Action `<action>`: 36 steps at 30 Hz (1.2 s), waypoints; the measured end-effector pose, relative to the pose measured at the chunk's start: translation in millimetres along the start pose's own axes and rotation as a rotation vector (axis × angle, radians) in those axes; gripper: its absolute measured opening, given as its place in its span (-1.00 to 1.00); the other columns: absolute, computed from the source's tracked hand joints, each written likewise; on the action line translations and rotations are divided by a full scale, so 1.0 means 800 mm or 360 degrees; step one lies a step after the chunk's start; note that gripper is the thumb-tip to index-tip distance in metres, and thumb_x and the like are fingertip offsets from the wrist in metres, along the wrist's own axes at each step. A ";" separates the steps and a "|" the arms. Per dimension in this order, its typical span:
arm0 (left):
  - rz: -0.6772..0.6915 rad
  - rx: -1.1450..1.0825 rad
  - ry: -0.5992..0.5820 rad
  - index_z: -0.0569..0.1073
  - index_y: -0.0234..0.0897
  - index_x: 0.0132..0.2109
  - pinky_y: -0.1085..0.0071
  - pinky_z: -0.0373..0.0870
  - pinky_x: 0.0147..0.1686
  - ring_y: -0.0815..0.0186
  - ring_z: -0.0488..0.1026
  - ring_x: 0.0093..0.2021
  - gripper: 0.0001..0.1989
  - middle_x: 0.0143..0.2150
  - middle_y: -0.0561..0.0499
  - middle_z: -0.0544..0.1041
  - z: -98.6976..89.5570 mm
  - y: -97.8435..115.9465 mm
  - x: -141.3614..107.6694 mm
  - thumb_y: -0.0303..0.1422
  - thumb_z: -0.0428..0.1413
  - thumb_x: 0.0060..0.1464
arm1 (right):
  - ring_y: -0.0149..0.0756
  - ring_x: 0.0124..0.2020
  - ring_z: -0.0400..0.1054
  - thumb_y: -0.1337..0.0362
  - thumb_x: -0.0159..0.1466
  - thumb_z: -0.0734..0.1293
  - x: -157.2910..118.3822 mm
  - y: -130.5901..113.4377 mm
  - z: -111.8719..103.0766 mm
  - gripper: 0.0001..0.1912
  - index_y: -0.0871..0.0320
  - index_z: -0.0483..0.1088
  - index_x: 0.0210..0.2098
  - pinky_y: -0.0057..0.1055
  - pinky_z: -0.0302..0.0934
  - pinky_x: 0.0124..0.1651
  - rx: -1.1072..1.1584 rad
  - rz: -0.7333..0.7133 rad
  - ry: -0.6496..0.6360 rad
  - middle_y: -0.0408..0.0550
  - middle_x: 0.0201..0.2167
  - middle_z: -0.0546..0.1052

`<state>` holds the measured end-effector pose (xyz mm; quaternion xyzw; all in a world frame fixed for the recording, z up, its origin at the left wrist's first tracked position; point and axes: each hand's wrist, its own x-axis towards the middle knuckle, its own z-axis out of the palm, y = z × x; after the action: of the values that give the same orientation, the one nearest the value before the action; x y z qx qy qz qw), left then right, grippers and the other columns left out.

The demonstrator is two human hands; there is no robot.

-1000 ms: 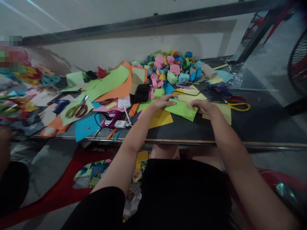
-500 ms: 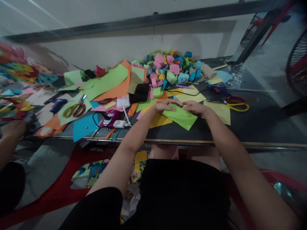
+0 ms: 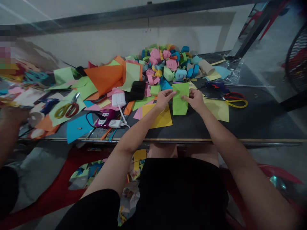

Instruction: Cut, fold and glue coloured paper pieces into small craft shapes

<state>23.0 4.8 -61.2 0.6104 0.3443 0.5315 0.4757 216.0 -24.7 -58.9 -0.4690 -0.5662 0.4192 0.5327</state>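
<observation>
A bright green paper piece [image 3: 180, 103] is held up above the dark table in the head view, its long side running toward me. My left hand [image 3: 164, 98] pinches its left edge near the top. On the other side, my right hand [image 3: 196, 99] grips the right edge, with the thumb on the front face. Below and left of the green paper lies a yellow-orange sheet [image 3: 161, 118]. A pale yellow sheet [image 3: 218, 110] lies right of my right hand, with yellow-handled scissors [image 3: 237, 103] across its upper edge.
Folded coloured paper pieces [image 3: 168, 62] are heaped at the back. A purple power strip [image 3: 105, 118], a white adapter [image 3: 118, 98] and red-and-yellow scissors [image 3: 67, 109] lie to the left. Another person's hand [image 3: 15, 115] is at the far left. A fan [image 3: 297, 60] stands at the right.
The green paper has turned from lying slanted and flat to being held up lengthwise. Both my hands have moved to its side edges. At the left, an orange sheet and the other person's hand have moved.
</observation>
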 end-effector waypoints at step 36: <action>-0.0220 0.0220 -0.0163 0.36 -0.25 -0.49 0.45 0.18 -0.56 0.42 0.29 -0.53 -0.50 -0.59 0.11 0.28 -0.003 -0.012 0.004 0.04 0.35 0.01 | -0.34 -0.55 0.42 -0.12 -0.01 0.60 -0.002 -0.011 0.002 -0.51 0.18 0.54 -0.44 -0.44 0.33 -0.55 -0.0198 0.0278 -0.0036 -0.08 -0.56 0.56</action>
<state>22.1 11.0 -69.5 0.6428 0.3968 0.4405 0.4850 213.9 -28.1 -51.1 -0.5439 -0.5541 0.4334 0.4576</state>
